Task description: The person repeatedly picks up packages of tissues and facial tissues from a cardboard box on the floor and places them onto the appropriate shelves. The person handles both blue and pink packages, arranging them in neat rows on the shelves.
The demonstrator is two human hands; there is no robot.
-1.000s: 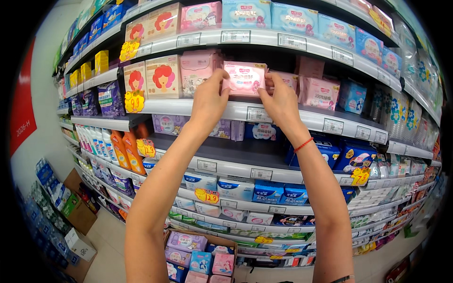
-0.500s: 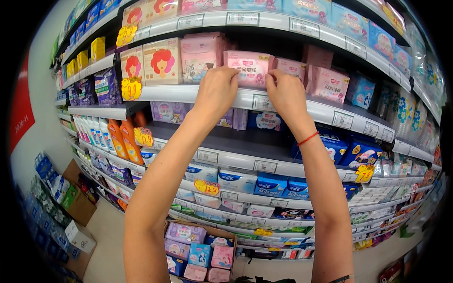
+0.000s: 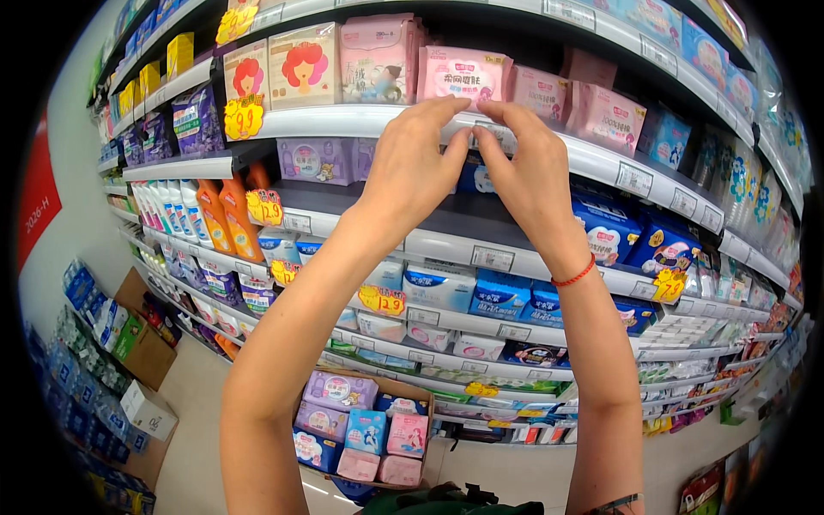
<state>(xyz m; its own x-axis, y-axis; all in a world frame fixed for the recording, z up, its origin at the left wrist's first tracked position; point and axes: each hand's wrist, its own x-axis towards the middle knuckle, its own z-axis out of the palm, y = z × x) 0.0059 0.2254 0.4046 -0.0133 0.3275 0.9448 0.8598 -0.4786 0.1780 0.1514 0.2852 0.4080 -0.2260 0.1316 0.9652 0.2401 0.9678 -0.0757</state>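
Both hands are raised in front of a store shelf's white front edge [image 3: 330, 123]. Just above the fingertips stands a pink pack of sanitary pads [image 3: 463, 75], upright at the front. My left hand [image 3: 416, 156] is open, with thumb and forefinger apart. Opposite it, my right hand [image 3: 525, 163] is open too, with a red string bracelet [image 3: 573, 273] at the wrist. Nothing shows between the hands; whether the fingertips touch the shelf edge, I cannot tell. Further pink packs [image 3: 608, 116] stand to the right, and a taller pink pack [image 3: 378, 62] to the left.
Below is a shelf with purple packs [image 3: 316, 161] at left and dark blue packs [image 3: 605, 230] at right. On the lower left, an opened carton [image 3: 412, 387] holds several packs. Bottled water packs [image 3: 81, 390] and cartons line the floor by the left wall.
My hands have let go of the pink pack and come down off it to the shelf edge. The pack stays on the shelf. The view has tilted down slightly.
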